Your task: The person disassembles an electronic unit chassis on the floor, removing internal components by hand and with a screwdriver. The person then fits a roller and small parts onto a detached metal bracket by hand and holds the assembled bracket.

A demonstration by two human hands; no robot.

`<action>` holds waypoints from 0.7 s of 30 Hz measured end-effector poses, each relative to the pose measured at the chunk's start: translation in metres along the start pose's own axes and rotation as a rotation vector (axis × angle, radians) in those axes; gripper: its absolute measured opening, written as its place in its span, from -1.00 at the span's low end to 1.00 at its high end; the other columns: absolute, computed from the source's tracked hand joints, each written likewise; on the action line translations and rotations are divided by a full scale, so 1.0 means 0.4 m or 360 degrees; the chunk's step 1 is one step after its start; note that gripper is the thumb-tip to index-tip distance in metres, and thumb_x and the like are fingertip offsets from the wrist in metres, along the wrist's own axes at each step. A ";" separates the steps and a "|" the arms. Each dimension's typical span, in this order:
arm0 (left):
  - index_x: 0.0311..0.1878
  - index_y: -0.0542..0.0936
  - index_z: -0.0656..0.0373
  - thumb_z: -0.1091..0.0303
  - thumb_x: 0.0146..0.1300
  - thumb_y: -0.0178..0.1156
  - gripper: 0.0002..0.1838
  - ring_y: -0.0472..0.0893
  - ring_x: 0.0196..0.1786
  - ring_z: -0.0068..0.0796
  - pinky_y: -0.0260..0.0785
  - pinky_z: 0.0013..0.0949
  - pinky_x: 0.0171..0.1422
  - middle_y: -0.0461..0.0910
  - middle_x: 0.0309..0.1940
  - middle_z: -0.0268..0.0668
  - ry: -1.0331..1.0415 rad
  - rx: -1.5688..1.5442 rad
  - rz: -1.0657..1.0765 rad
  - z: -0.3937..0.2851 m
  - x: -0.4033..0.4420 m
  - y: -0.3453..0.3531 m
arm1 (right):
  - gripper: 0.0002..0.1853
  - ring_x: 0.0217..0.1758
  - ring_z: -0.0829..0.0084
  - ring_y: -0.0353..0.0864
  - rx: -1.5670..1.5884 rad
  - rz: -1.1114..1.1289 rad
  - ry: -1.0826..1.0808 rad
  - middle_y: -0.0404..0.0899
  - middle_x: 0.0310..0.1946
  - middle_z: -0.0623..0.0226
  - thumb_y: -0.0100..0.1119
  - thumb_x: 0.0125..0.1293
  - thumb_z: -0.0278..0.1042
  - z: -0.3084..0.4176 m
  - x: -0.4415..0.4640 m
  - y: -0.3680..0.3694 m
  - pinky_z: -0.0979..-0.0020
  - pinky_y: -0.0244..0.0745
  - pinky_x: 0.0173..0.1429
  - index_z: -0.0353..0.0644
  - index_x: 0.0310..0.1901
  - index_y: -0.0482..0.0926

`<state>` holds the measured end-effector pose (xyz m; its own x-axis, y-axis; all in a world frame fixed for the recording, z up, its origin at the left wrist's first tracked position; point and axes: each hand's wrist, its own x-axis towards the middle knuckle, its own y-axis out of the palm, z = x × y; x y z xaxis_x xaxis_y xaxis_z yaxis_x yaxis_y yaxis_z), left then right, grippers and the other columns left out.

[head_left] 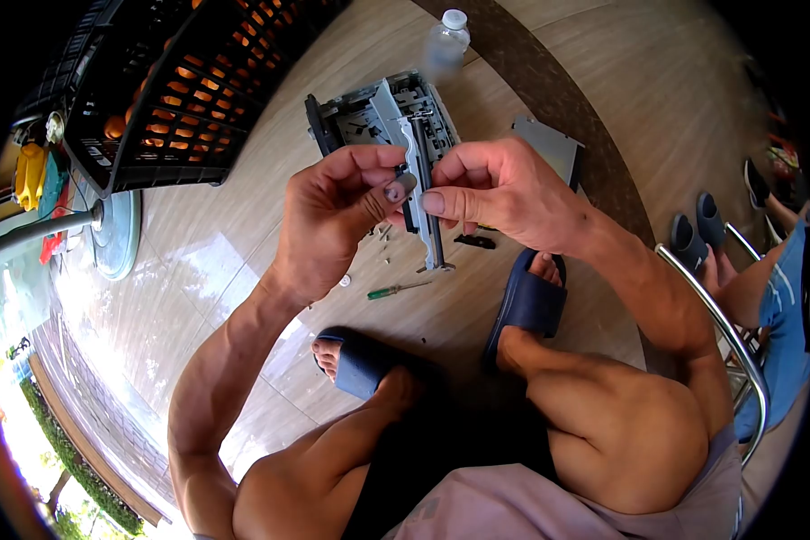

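Both hands hold a long, narrow metal bracket with a dark rod or roller along it (430,225), raised above the floor and standing nearly upright in view. My left hand (333,211) pinches its left edge between thumb and fingers. From the other side, my right hand (508,193) grips it with thumb and curled fingers. Behind the bracket, an opened device chassis (360,117) lies on the floor, its grey inner parts exposed; the hands hide its lower part.
Below the hands lie a green-handled screwdriver (396,291), several screws (385,236) and a small black part (475,241). A grey metal panel (549,148), a bottle (448,43) and a black crate of orange fruit (180,108) stand around. At right, another person sits by a metal chair frame (724,324).
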<state>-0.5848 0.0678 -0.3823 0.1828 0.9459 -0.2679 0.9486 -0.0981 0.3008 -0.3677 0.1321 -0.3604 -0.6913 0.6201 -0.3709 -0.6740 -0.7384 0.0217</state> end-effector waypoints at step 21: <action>0.16 0.50 0.42 0.55 0.39 0.22 -0.68 0.65 -0.15 -0.54 0.57 -0.44 -0.04 0.68 -0.18 -0.23 0.0058 0.0078 0.0007 0.000 -0.001 0.001 | -0.69 -0.32 0.54 0.67 0.0157 0.0024 0.0051 0.71 -0.35 0.23 0.36 0.32 -0.24 0.005 -0.002 0.005 0.52 0.56 -0.32 -0.37 -0.13 0.63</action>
<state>-0.5844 0.0674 -0.3821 0.1780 0.9561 -0.2328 0.9595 -0.1162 0.2566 -0.3692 0.1308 -0.3580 -0.6938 0.5991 -0.3996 -0.6871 -0.7169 0.1181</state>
